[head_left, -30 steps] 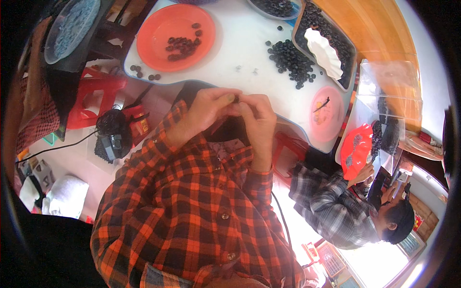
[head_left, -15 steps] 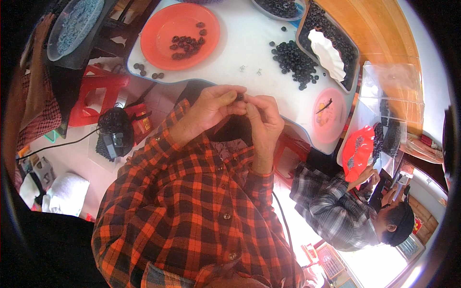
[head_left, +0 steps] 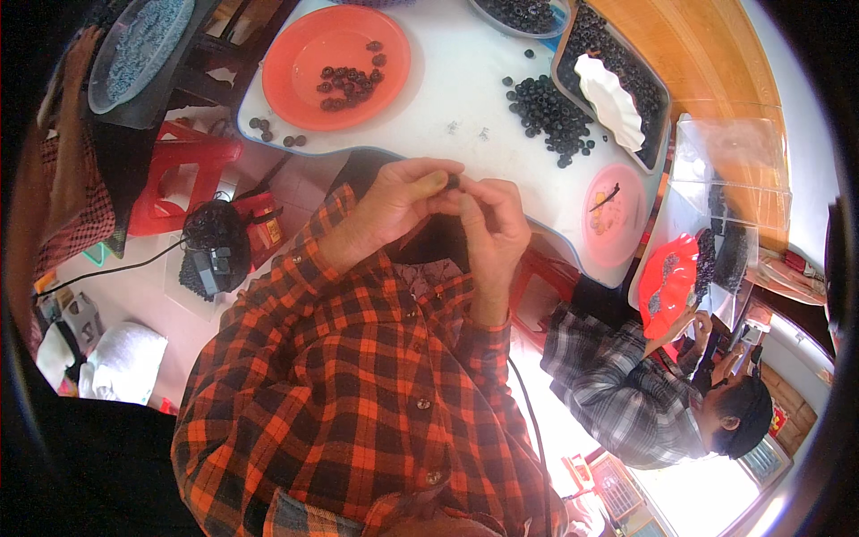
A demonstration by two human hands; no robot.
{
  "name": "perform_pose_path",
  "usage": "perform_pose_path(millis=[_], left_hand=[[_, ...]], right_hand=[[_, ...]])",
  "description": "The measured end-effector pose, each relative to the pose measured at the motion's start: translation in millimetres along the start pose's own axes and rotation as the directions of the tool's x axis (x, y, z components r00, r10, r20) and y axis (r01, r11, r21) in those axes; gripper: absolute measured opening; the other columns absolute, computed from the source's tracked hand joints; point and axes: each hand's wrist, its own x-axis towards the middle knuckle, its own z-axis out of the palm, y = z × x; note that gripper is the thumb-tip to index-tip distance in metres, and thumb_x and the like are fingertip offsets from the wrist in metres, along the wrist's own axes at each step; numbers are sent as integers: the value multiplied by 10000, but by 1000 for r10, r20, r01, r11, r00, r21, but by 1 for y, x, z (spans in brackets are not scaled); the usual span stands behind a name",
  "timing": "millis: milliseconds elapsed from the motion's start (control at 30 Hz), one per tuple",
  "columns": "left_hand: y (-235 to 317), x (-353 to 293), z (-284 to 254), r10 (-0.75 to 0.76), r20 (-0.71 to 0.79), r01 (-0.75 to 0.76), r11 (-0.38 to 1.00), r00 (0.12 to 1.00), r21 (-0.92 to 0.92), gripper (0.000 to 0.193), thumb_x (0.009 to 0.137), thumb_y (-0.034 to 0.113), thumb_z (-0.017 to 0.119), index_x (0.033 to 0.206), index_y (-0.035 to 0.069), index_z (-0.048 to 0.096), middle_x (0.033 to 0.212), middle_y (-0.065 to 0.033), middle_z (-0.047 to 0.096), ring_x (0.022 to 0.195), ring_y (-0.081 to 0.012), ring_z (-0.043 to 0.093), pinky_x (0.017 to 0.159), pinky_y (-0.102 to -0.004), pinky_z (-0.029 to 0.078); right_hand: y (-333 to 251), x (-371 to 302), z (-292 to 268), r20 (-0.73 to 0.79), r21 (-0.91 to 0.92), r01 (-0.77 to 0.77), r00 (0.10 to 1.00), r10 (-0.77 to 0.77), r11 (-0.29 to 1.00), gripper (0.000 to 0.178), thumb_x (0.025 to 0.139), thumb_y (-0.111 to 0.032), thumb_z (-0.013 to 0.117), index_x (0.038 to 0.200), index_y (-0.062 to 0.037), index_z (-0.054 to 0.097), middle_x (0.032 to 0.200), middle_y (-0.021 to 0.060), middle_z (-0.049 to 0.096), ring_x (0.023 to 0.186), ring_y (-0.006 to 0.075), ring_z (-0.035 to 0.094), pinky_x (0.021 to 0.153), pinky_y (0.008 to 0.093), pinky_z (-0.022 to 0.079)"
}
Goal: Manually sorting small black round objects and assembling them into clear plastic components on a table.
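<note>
A small dark round piece (head_left: 452, 181) sits between my fingertips at the table's near edge; its exact kind is too small to make out. My left hand (head_left: 398, 201) pinches it with thumb and forefinger. From the other side, my right hand (head_left: 495, 222) is closed on the same piece, thumb against forefinger. Beyond them, an orange-red plate (head_left: 291, 67) holds several dark, knobbly round pieces (head_left: 344, 88). On the right of the white table (head_left: 438, 89) lies a loose heap of small black round pieces (head_left: 548, 116).
A tray (head_left: 660, 148) of black pieces bears a white scalloped dish (head_left: 611, 103). Behind is a bowl (head_left: 519, 31) of dark pieces. A pink plate (head_left: 604, 251) holds a dark stick. At right, a co-worker (head_left: 631, 394) handles a red dish (head_left: 669, 286). Red stool (head_left: 179, 166) at left.
My fingers have shifted slightly around the small dark piece, which now shows less between them. The co-worker's hands have moved a little near the red dish.
</note>
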Motion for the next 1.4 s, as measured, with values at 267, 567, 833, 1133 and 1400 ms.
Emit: perform_pose_path(millis=[267, 567, 833, 1133, 1400], left_hand=[[3, 1, 12, 3, -100, 6, 996, 995, 91, 267, 942, 16, 615, 1184, -95, 595, 1084, -161, 643, 955, -207, 665, 862, -318, 580], [-2, 3, 7, 15, -157, 23, 971, 988, 240, 239, 962, 93, 619, 1157, -44, 639, 944, -99, 683, 811, -158, 690, 757, -291, 611], [-1, 2, 16, -12, -152, 34, 988, 988, 148, 245, 980, 75, 580, 1186, -52, 619, 936, -105, 681, 819, -153, 694, 768, -276, 616], [0, 2, 14, -34, -158, 55, 990, 987, 131, 222, 972, 70, 593, 1154, -51, 633, 909, -96, 694, 747, -149, 700, 710, -278, 620], [0, 2, 12, -40, -165, 59, 992, 985, 109, 219, 964, 79, 610, 1141, -47, 639, 911, -93, 696, 747, -137, 700, 677, -275, 618]], right_hand=[[-4, 0, 4, -5, -195, 71, 997, -73, 978, 221, 829, 30, 730, 1039, -37, 720, 942, 55, 577, 767, 118, 584, 656, 233, 485], [9, 1, 3, -26, -139, 18, 999, -22, 990, 138, 846, 8, 713, 982, -4, 696, 908, 59, 604, 797, 138, 597, 690, 241, 483], [22, -4, -2, -45, 162, -240, 967, 250, 957, 116, 886, 13, 675, 1000, 6, 694, 964, 34, 632, 835, 92, 580, 728, 209, 468], [21, -3, -3, -27, 35, -155, 987, 156, 987, 136, 887, 21, 666, 1014, -14, 699, 949, 33, 618, 828, 97, 575, 721, 218, 460], [21, -2, -4, -15, 7, -118, 993, 118, 993, 147, 882, 26, 671, 1020, -18, 698, 957, 41, 624, 840, 105, 585, 731, 228, 468]])
